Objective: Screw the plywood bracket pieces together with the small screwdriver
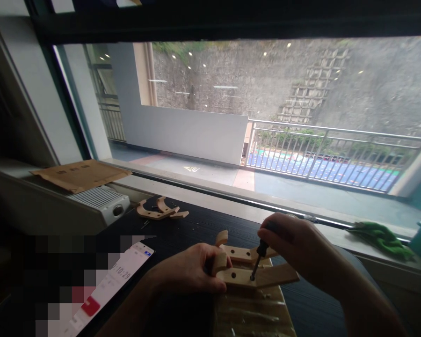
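My left hand (199, 269) is closed around the curved end of a wooden hook (242, 277), which lies on a wooden board (256, 311). A second wooden hook (237, 253) of the same shape lies just behind it on the board. Both have dark round holes in their flat parts. In my right hand (284, 238) is a screwdriver (258, 257), held tilted by its dark handle. Its tip meets the front hook at the right-hand hole; the screw there is too small to make out clearly.
More wooden hooks (157, 210) and small loose bits lie on the dark table (196, 234). A phone (115, 285) lies at the left. A brown envelope (82, 174) rests on a white unit by the window. At the right, a green cloth (381, 239) lies on the sill.
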The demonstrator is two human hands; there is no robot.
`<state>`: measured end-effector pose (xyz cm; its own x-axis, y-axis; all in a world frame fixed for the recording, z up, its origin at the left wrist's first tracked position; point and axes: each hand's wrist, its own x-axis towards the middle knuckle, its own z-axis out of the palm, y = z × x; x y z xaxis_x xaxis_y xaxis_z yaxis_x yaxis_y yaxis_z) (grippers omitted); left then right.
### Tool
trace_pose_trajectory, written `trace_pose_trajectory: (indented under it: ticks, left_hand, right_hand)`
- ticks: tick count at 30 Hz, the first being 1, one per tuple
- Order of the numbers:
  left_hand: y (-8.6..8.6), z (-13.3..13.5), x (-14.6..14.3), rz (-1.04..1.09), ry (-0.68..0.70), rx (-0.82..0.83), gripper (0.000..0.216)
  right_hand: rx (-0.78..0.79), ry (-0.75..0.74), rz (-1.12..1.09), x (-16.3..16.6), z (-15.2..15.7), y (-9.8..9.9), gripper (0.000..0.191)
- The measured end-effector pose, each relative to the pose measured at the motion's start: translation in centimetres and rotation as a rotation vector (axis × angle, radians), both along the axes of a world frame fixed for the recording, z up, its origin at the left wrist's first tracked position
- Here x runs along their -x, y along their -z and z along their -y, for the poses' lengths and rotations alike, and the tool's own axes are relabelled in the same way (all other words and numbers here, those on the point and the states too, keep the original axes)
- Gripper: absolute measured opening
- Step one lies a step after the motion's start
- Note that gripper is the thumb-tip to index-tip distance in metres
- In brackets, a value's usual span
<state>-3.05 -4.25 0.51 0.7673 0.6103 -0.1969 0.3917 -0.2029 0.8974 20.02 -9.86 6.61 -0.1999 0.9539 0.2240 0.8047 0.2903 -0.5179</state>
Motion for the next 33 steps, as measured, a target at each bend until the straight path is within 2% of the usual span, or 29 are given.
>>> trace_pose_trajectory:
  ticks: [6,11,24,29,33]
  left_hand:
    - [0.0,0.0,0.0,-0.006,-0.007,-0.011,0.031]
    - [0.1,0.1,-0.1,-0.007,-0.005,-0.002,0.030]
    - [0.2,0.0,-0.1,-0.011,-0.006,-0.002,0.030]
    - [0.0,0.1,-0.1,-0.004,0.003,0.028,0.033]
    - [-0.2,0.1,-0.1,0.008,0.018,0.043,0.032]
  right_hand:
    - [-0.021,0.027,-0.003,-0.3,0.3,0.4,0.025]
    - [-0.030,-0.021,-0.045,-0.7,0.8,0.1,0.025]
    - [-0.039,-0.010,-0.041,0.2,0.4,0.2,0.024]
    - [0.011,-0.065,-0.040,0.7,0.9,0.1,0.018]
    - [0.023,-0.081,-0.052,0.5,0.5,0.1,0.021]
